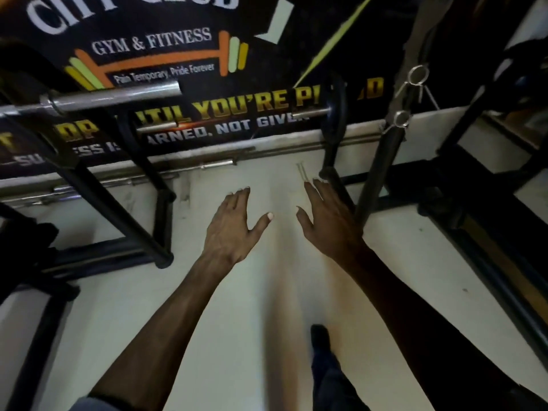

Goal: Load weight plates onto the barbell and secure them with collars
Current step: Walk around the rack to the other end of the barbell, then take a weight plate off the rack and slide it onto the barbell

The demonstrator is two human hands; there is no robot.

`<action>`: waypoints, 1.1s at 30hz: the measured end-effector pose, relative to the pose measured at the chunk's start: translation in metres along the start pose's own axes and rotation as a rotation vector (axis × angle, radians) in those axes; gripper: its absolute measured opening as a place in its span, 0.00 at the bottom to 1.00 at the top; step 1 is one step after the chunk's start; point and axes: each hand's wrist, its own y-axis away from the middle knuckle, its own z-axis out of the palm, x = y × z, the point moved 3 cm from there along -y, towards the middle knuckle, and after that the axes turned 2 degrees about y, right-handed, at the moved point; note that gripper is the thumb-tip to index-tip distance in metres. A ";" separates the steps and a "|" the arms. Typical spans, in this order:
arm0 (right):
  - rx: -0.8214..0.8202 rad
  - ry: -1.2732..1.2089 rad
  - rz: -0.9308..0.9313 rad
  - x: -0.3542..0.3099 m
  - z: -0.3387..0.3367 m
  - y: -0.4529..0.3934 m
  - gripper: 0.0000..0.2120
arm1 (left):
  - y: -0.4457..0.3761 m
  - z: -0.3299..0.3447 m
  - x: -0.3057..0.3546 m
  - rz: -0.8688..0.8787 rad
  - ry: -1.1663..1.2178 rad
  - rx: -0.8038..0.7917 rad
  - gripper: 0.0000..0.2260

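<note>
A person's two bare arms reach forward over a pale floor in a gym. The left hand and right hand are both spread, fingers straight and relaxed, holding nothing.

Far left, the bare steel sleeve of a barbell rests on a black rack, with no plates on the end in view. Far right, a second bar end passes through a dark weight plate. Further right, two silver spring collars hang on a black upright post.

A black wall banner behind reads "GYM & FITNESS" and "Pain Temporary, Pride Forever" beside an orange barbell logo; below, partly hidden gold lettering shows "YOU'RE" and white lettering "NOT GIVE". More bars lie on the floor along the wall. A dark shoe shows near the bottom.
</note>
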 end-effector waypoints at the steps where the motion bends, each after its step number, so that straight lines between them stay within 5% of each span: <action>1: -0.001 0.011 -0.027 0.005 0.004 -0.024 0.30 | -0.020 0.002 -0.003 -0.026 0.000 0.004 0.39; 14: -0.172 -0.110 -0.304 0.038 0.054 -0.323 0.30 | -0.246 0.022 -0.040 -0.349 -0.011 0.145 0.39; 33: -0.274 -0.145 -0.659 -0.037 0.172 -0.657 0.29 | -0.496 0.025 -0.171 -0.680 0.034 0.249 0.35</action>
